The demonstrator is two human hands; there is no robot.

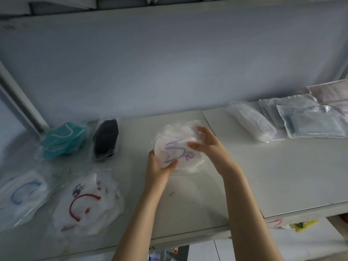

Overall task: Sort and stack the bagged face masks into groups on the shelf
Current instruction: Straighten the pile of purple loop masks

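Note:
A stack of bagged white masks with purple ear loops (178,149) sits mid-shelf between both my hands. My left hand (160,166) grips its near left edge, thumb on top. My right hand (207,144) holds its right side, fingers curled over the top. On the left lie a teal mask stack (62,140), a black mask bag (106,141), a blue-loop white stack (20,194) and a red-loop white stack (88,204). To the right lie white bagged masks (252,121), pale blue bagged masks (310,121) and pinkish ones (331,95).
The grey shelf board (244,176) has a front edge running near my forearms. A metal upright (18,98) stands at the back left. The back wall (169,63) closes off the shelf behind. Small packets (303,225) show on a lower level at the right.

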